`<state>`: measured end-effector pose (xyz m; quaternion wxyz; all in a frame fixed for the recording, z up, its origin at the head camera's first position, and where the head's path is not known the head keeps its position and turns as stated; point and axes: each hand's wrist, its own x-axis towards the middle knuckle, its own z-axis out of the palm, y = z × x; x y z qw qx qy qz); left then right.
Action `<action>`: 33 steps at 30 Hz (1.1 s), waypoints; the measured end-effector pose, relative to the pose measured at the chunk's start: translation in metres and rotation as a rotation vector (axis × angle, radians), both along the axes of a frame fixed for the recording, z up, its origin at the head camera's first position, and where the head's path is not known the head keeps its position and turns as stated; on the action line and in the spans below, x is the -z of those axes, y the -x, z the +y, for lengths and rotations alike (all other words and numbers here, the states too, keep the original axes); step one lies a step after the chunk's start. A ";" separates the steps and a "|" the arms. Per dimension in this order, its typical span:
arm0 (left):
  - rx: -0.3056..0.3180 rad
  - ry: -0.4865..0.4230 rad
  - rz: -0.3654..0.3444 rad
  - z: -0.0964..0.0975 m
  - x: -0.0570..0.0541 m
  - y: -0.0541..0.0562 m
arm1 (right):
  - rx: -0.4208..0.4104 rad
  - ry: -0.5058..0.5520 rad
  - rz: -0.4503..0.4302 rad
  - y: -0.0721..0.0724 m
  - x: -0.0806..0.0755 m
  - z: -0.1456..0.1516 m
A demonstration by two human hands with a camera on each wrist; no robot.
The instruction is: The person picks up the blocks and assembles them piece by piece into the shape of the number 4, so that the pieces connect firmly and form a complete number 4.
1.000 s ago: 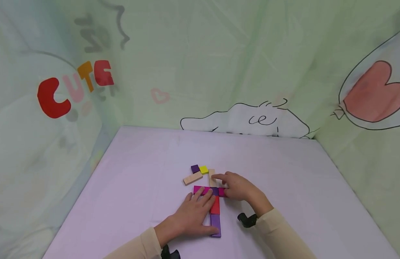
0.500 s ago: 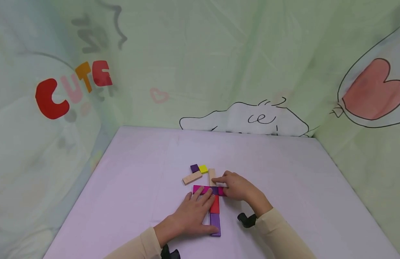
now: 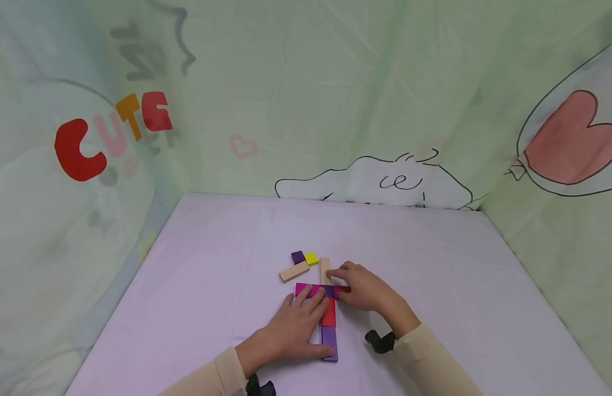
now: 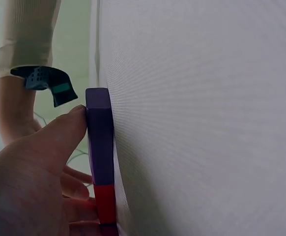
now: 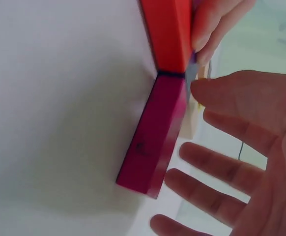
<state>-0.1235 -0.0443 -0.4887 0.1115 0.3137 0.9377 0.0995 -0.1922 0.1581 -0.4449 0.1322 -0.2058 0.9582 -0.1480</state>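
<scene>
Watching from afar, I judge the step in hand to be squaring up a cross of blocks, which lies midway between the left and right edges of the bench (image 3: 226, 236); its stem, a red block (image 3: 329, 315) and a purple block (image 3: 329, 340), runs toward the near edge, out of my view. The left hand (image 3: 297, 325) is grasping nothing; its fingers spread over the left magenta block (image 3: 303, 289) and the red one, thumb resting on the purple one. The right hand (image 3: 367, 287) is unclenched too; its index finger touches the far wooden block (image 3: 324, 266), its thumb by the right magenta block (image 5: 150, 142). I'd say the next move calls for a light nudge to close any gaps, without skewing the crossbar; then lifting both hands clear. Toward the bench's far left corner from the joint lie a loose wooden block (image 3: 293, 272), a dark cube (image 3: 298, 257) and a yellow cube (image 3: 311, 258); the yellow one sits just beside the far wooden block, so I'd mind a leftward push there.
</scene>
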 end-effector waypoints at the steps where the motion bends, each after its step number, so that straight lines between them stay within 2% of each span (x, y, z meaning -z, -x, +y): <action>1: 0.000 0.000 0.000 0.000 0.000 0.000 | -0.008 0.001 0.009 -0.002 0.000 0.000; 6: 0.004 -0.002 0.016 0.000 0.000 0.000 | -0.057 0.008 0.043 -0.013 0.002 0.002; 11: 0.013 -0.008 0.030 -0.002 -0.001 0.000 | -0.078 0.033 0.032 -0.018 0.004 -0.001; 16: 0.012 -0.015 0.037 -0.003 0.000 0.000 | -0.099 0.053 0.024 -0.020 0.008 -0.003; 22: -0.001 -0.025 0.057 -0.004 0.002 0.000 | -0.151 0.096 0.057 -0.019 0.013 -0.005; 30: -0.013 -0.053 0.058 -0.004 0.004 0.000 | -0.124 0.111 0.079 -0.019 0.015 -0.007; 33: -0.017 -0.055 0.056 -0.004 0.004 0.000 | -0.141 0.097 0.083 -0.020 0.016 -0.006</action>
